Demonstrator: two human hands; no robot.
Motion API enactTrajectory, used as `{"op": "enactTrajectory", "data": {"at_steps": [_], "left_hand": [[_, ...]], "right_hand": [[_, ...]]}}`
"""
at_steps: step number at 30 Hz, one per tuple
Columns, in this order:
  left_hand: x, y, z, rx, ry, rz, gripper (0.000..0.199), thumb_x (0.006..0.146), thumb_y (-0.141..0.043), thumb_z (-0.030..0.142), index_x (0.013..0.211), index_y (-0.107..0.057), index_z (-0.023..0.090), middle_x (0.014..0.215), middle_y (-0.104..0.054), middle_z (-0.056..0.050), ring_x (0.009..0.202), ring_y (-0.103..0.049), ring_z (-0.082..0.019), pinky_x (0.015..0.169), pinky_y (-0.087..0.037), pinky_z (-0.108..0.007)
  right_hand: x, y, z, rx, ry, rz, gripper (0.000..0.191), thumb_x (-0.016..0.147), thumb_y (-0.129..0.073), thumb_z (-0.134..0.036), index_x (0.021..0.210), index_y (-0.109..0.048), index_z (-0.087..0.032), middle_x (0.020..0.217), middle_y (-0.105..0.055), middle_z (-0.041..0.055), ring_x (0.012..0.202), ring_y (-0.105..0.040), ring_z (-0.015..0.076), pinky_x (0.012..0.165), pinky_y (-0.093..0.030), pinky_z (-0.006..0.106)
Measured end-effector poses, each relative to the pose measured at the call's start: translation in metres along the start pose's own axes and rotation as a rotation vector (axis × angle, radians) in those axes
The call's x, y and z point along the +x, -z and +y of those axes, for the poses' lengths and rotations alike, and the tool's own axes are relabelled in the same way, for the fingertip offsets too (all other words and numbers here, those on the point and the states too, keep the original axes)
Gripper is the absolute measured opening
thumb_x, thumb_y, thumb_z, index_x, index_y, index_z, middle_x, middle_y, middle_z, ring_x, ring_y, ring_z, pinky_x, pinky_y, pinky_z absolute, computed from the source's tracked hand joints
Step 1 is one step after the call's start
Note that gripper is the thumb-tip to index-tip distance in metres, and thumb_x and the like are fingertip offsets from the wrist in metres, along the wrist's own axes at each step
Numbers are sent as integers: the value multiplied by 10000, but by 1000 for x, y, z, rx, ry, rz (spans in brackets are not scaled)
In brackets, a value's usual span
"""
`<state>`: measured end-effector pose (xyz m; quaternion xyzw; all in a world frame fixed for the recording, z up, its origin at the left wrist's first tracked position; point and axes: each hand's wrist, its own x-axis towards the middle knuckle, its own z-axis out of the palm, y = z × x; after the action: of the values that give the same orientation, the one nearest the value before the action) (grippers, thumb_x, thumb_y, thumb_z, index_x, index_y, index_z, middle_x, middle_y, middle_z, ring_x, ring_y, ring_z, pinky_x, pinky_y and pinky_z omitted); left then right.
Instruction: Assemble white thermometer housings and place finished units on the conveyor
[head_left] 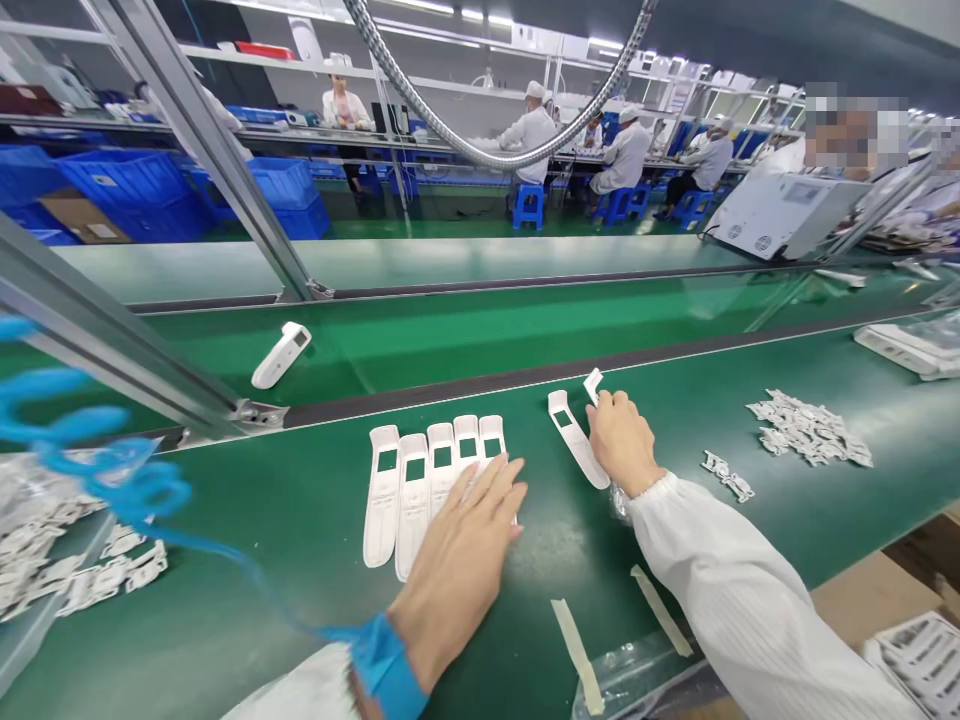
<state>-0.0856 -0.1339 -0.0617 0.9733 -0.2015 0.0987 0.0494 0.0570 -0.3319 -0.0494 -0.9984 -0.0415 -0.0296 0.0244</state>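
Several long white plastic shells point(381, 500), each with a square window near its top, lie side by side on the green bench. Over the right end of this row my left hand point(461, 550) rests with fingers stretched out, partly hiding the shells beneath; a blue wrist strap point(390, 665) is round its wrist. My right hand point(622, 440) is closed round a white plastic shell point(592, 385), of which only the top end shows past the fingers. Just left of that hand, another windowed shell point(576, 440) lies slanted on the bench.
Small white plastic parts point(810, 428) are heaped at the right, with a few more point(727, 475) nearer. A white device point(281, 355) sits on the green conveyor belt point(450, 335). The coiled blue cord point(97, 440) and bagged parts are left. Tape strips point(577, 655) stick to the front edge.
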Motion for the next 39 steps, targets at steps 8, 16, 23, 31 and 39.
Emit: {"op": "enactTrajectory", "data": {"at_steps": [8,16,23,31,39], "left_hand": [[88,-29,19,-109,-100,-150,454,1027,-326,310,1443,-435,164,1532,-426,-50,1451,-358,-226,1231,-294,-488],[17,-12,-27,95,-104,-33,456,1000,-375,252,1451,-439,237,1528,-421,-25,1428,-397,-261,1169,-349,-528],[75,-25,22,-34,-135,-43,519,1004,-292,188,1520,-344,193,1588,-316,-34,1469,-325,-212,1199,-321,-445],[102,-22,-10,-120,-207,-209,467,986,-298,133,1379,-518,257,1511,-457,14,1451,-355,-203,1222,-234,-476],[89,-14,-24,-107,-202,-205,392,1032,-288,234,1291,-577,285,1461,-515,44,1434,-387,-207,1218,-245,-500]], "right_hand": [[7,-9,16,191,112,-128,283,1008,-413,-338,1085,-606,-145,1081,-600,132,1000,-605,240,817,-440,322],[-45,3,71,373,145,-12,374,970,-515,-354,1283,-586,-163,1177,-602,127,994,-598,243,893,-466,376],[-68,-3,75,380,-18,-110,296,901,-610,-255,1162,-606,-116,1097,-611,132,972,-589,251,870,-444,364],[-107,14,78,661,-42,-81,180,896,-590,-288,763,-493,-216,739,-567,0,700,-511,171,646,-363,290],[-70,27,106,878,-5,-168,200,861,-648,-357,922,-520,-215,844,-554,-14,690,-549,134,660,-456,269]]}}
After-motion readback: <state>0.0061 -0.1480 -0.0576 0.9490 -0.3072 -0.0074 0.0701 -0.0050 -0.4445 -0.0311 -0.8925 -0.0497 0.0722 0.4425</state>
